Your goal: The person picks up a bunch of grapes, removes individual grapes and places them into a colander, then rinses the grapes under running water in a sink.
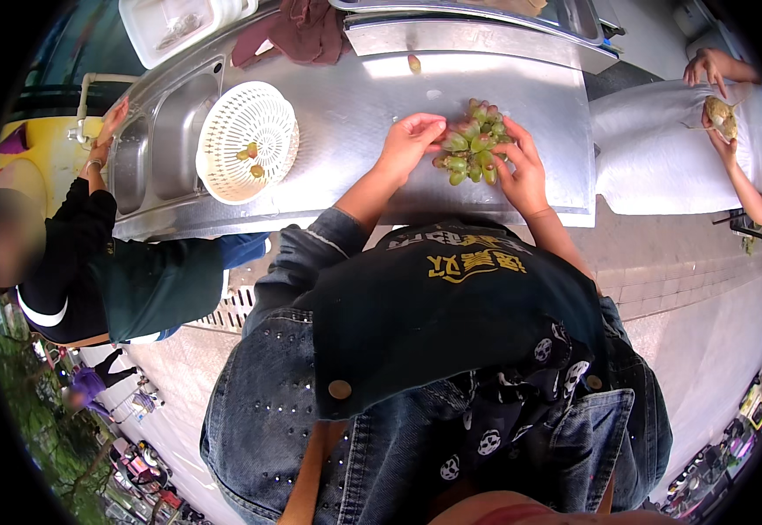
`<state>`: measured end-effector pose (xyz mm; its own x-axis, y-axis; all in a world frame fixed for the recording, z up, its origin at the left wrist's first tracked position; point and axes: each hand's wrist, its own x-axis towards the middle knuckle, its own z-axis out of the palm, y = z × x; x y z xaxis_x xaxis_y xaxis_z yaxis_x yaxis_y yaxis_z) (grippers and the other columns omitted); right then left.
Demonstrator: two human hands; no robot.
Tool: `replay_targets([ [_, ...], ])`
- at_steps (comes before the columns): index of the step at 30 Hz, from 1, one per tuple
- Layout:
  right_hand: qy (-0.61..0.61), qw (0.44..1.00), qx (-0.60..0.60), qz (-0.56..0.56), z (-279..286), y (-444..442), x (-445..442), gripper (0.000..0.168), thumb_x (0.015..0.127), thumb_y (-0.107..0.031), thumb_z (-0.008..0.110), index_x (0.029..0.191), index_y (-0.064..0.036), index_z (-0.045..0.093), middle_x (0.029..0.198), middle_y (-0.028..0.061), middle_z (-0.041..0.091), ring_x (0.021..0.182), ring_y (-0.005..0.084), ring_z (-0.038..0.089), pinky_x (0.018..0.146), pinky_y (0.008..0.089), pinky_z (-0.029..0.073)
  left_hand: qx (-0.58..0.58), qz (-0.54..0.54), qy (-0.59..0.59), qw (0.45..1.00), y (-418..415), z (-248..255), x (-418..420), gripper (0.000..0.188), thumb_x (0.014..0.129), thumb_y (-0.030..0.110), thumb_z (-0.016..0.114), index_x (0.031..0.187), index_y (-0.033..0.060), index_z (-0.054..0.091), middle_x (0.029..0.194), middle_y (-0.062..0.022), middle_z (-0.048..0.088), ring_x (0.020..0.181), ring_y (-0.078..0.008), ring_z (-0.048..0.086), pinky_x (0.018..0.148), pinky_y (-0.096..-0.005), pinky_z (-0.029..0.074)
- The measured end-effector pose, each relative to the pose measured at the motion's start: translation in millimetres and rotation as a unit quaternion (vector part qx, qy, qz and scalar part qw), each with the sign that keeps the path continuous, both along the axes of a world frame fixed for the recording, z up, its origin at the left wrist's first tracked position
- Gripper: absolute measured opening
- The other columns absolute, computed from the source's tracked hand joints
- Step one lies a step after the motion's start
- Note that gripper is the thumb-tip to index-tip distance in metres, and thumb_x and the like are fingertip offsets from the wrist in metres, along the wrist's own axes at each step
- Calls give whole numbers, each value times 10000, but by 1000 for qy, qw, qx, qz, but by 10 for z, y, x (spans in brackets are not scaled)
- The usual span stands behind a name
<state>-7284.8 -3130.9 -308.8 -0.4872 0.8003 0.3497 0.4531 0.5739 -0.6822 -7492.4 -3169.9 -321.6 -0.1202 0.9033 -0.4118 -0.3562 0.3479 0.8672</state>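
A bunch of green grapes (476, 141) with a reddish blush is between my hands, over the stainless steel counter (355, 131). My left hand (410, 146) pinches at the bunch's left edge, thumb and fingers together; the exact spot gripped is hard to make out. On the other side my right hand (524, 167) curls its fingers around the bunch and steadies it. To the left, a white plastic colander (223, 144) stands tilted towards me, with several loose grapes (250, 151) inside. One single grape (414, 63) lies farther back on the counter.
Left of the colander is a steel sink (181, 144), where another person reaches towards a pipe (86, 105). Behind are a white tub (171, 29), a dark red cloth (302, 33) and a metal tray (473, 13). At right, a co-worker's hands (715, 98) hold a root vegetable (720, 118) over a white-covered table (650, 151).
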Motion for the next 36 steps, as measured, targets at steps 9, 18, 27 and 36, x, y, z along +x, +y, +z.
replay_targets([
  [9, -19, 1000, 3, 15, 29, -21, -59, 139, 664, -6, 639, 775, -74, 589, 1229, 114, 459, 1096, 303, 469, 884, 350, 419, 130, -16, 683, 719, 863, -458, -603, 363, 752, 55, 560, 1101, 156, 548, 1066, -117, 518, 906, -295, 546, 812, -345, 455],
  [18, -35, 999, -1, 17, 52, 5, -32, 137, 685, 35, 613, 792, -37, 568, 1227, 137, 452, 1100, 308, 467, 902, 354, 403, 83, -68, 644, 757, 922, -410, -785, 191, 705, 53, 575, 874, 101, 501, 902, -116, 523, 819, -305, 546, 704, -387, 457],
  [27, -25, 1000, -4, 15, -6, -20, -72, 145, 678, 51, 611, 785, -38, 570, 1228, 132, 448, 1105, 294, 464, 907, 344, 397, 129, -103, 676, 718, 856, -318, -606, 283, 749, 97, 572, 1024, 97, 506, 1078, -90, 506, 997, -296, 487, 811, -382, 444],
  [36, -36, 999, 8, 20, 41, 10, -107, 135, 669, -3, 629, 779, -68, 584, 1208, 128, 466, 1074, 317, 472, 864, 354, 420, 103, -160, 720, 667, 1073, -383, -529, 293, 732, 66, 578, 1015, 94, 508, 945, -107, 546, 944, -306, 512, 779, -377, 455],
])
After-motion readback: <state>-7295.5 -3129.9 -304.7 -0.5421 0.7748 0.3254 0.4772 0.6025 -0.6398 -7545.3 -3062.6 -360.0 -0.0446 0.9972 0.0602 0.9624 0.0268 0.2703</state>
